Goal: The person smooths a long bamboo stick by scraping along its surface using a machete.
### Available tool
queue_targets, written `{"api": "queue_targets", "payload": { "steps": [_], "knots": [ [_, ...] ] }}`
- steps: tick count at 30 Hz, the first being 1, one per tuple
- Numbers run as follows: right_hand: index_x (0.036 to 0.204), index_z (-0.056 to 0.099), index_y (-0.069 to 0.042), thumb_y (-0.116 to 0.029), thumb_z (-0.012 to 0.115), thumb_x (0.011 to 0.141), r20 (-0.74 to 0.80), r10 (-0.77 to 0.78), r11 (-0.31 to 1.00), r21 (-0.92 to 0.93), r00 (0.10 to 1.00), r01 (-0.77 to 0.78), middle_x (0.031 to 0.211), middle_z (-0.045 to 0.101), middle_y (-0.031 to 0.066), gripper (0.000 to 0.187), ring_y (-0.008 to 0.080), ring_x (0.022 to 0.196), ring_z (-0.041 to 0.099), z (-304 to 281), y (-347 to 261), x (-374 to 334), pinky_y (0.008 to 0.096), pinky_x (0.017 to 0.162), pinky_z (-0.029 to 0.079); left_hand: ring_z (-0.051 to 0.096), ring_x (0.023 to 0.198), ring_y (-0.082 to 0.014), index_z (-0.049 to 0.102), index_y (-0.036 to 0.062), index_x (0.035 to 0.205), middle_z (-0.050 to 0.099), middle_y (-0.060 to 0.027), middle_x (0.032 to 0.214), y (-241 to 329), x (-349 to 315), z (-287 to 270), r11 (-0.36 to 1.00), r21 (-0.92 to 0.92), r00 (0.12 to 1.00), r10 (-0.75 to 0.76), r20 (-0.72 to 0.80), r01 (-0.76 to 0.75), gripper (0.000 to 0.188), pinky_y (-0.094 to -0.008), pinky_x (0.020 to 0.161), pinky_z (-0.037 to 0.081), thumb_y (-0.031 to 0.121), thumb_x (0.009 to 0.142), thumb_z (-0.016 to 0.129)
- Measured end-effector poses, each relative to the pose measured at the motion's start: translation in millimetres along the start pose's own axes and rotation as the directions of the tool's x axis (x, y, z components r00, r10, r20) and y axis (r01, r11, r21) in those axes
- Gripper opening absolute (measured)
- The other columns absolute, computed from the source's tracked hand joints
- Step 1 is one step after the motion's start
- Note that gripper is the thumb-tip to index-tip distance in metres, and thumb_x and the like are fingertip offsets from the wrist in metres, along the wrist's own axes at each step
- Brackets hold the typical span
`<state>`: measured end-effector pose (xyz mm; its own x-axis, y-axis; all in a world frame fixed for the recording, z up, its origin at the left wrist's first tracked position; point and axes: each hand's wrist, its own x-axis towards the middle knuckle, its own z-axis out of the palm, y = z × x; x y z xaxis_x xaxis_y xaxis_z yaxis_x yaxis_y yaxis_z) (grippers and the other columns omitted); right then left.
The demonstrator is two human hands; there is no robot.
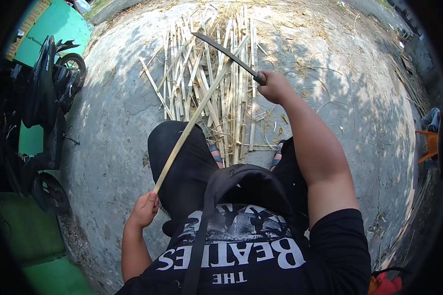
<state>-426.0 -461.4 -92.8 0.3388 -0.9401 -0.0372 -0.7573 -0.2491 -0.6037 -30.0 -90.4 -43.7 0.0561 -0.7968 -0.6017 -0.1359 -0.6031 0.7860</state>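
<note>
My left hand [144, 208] is closed around the near end of a long bamboo strip [188, 129], which slants up to the right across my left knee and over the pile ahead. In my right hand [274, 87] is the handle of a machete [227, 53], its dark curved blade pointing up and left. The blade crosses above the strip near its far end; whether they touch, I cannot tell. Beyond my feet lies a loose pile of split bamboo strips [238, 105], with thin shavings scattered among them.
A black motorcycle [47, 93] stands at the left by a green wall [74, 29]. On the far right is an orange plastic chair [427, 145]. More long sticks [411, 91] lie along the right edge of the concrete ground [113, 132]. A red and orange item [386, 284] sits at lower right.
</note>
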Motion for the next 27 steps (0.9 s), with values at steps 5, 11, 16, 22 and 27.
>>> {"api": "queue_targets", "payload": {
  "steps": [5,11,16,22,27],
  "knots": [
    [0.105,0.069,-0.010,-0.020,0.065,0.082,-0.108,0.064,0.994,-0.076,0.992,-0.073,0.095,0.072,0.0203,0.025,0.0408,0.092,0.069,-1.7,-1.7,-1.9,0.0517,0.082,0.054,0.031,0.050,-0.0054,0.048,0.0095,0.084,0.037,0.0059,0.061,3.3,-2.8,-9.8,0.989,-0.042,0.988,-0.141,0.060,0.143,0.049,-0.0236,0.045,0.026,0.050,0.111,0.038],
    [0.087,0.061,-0.011,-0.019,0.069,0.080,0.011,-0.457,0.863,-0.237,0.890,0.446,0.072,0.065,0.0139,0.013,0.0396,0.071,0.067,16.2,-57.0,-24.8,0.0503,0.065,0.053,0.033,0.049,-0.0048,0.052,0.0072,0.089,0.037,0.0059,0.060,-8.3,4.6,-4.6,0.999,-0.015,0.999,-0.040,0.031,0.040,0.049,-0.0240,0.045,0.027,0.049,0.111,0.039],
    [0.082,0.061,-0.011,-0.019,0.066,0.082,0.134,-0.556,0.762,-0.310,0.820,0.568,0.070,0.065,0.0110,0.010,0.0365,0.068,0.068,14.8,-90.3,-40.1,0.0492,0.063,0.052,0.035,0.050,-0.0058,0.053,0.0067,0.087,0.040,0.0047,0.060,-34.7,4.6,0.9,0.977,0.155,0.979,0.164,-0.125,-0.144,0.047,-0.0242,0.047,0.029,0.045,0.111,0.040],
    [0.101,0.072,-0.009,-0.021,0.065,0.081,-0.082,0.120,0.993,0.003,0.989,-0.121,0.091,0.072,0.0205,0.024,0.0406,0.088,0.069,-16.9,19.0,8.2,0.0474,0.078,0.055,0.037,0.051,-0.0070,0.053,0.0073,0.083,0.043,0.0035,0.061,-16.5,6.9,-8.1,0.988,0.112,0.992,0.114,-0.053,-0.107,0.047,-0.0251,0.048,0.031,0.042,0.112,0.040],
    [0.101,0.071,-0.009,-0.023,0.069,0.080,-0.116,0.034,0.998,0.048,0.993,-0.029,0.093,0.072,0.0201,0.025,0.0410,0.088,0.069,-18.5,-9.7,1.7,0.0481,0.078,0.055,0.038,0.051,-0.0073,0.053,0.0078,0.083,0.043,0.0032,0.061,-0.4,-0.3,-3.0,0.996,0.091,1.000,-0.016,-0.025,0.018,0.046,-0.0254,0.049,0.032,0.041,0.112,0.039]
  ]
}}
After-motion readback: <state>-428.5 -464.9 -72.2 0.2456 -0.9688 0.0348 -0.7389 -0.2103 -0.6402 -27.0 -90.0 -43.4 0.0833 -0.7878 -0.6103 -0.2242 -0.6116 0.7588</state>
